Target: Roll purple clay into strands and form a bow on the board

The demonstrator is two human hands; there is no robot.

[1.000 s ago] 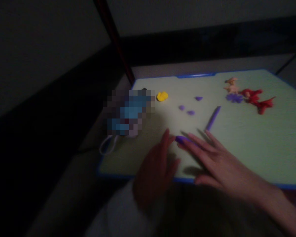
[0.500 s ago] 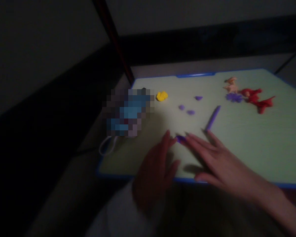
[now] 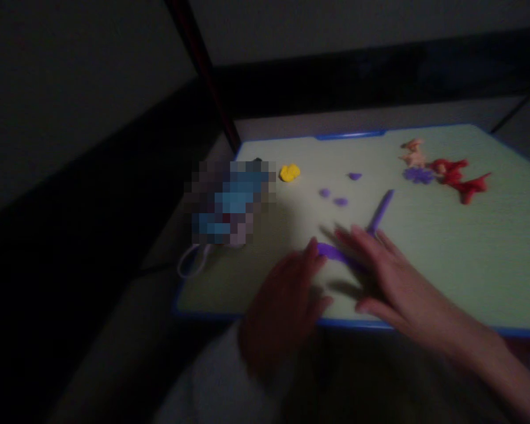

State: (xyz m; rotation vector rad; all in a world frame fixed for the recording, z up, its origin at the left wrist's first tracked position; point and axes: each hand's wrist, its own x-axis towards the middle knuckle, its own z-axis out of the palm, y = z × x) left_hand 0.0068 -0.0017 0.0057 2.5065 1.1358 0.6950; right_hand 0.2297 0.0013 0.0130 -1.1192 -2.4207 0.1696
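A pale green mat (image 3: 446,253) with a blue rim lies in front of me in dim light. My right hand (image 3: 388,277) lies flat on it, fingers stretched out over a purple clay roll (image 3: 333,253) that shows past the fingertips. My left hand (image 3: 282,306) rests at the mat's near edge, fingers loosely extended, its fingertips touching the left end of that roll. A second, straight purple clay stick (image 3: 381,211) lies just beyond my right fingertips.
Several small purple clay bits (image 3: 340,201) and a yellow lump (image 3: 289,172) lie further back. Red (image 3: 461,179), pink (image 3: 413,152) and purple (image 3: 417,174) clay shapes sit at the far right. A blurred blue object (image 3: 229,203) with a white loop rests on the mat's left edge.
My right hand has slid forward and to the right over the purple roll, which now shows longer. My left hand has shifted slightly right towards it.
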